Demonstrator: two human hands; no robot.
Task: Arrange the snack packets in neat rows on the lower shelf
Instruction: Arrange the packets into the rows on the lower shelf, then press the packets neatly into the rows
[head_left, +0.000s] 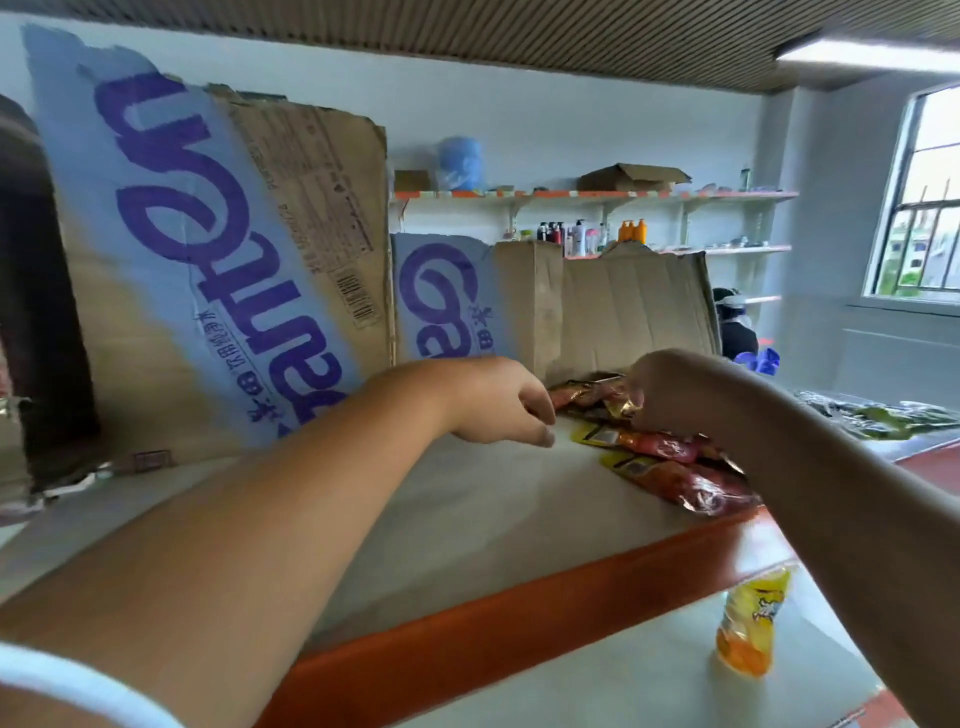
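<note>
At the bottom left a white sleeve (78, 680) is curving out of frame, cut off by the edge. Behind the left forearm a tall sheet of creased cardboard (208, 260) is standing upright against the back of the shelf, its matt brown face crossed by a pale blue band with big purple letters. A shorter, torn-edged cardboard sheet (623, 312) is standing just beside it to the right. The shelf (467, 519) is showing a smooth, pale, slightly dull top and a glossy orange-red front edge (519, 613). The left hand (498, 400) is hovering over the bare top just beside the packets, its fingers loosely curled with nothing seen in them. The snack packets (670, 467), long crinkly foil pouches in red, orange and yellow, are lying in a loose overlapping heap toward the right end of this shelf, running from the shorter cardboard to the front edge. The right hand (675, 389) is coming down on the rear packets, knuckles toward the camera. Its fingertips are hiding behind the hand, so I cannot tell whether it is gripping a packet, and its forearm is covering part of the heap. Below, on a second pale surface (623, 686), one shiny yellow packet (753, 618) is standing alone, blurred. Far behind, wall shelves (597, 195) are carrying small bottles (587, 234), too small to read, beside a barred window (919, 197).
</note>
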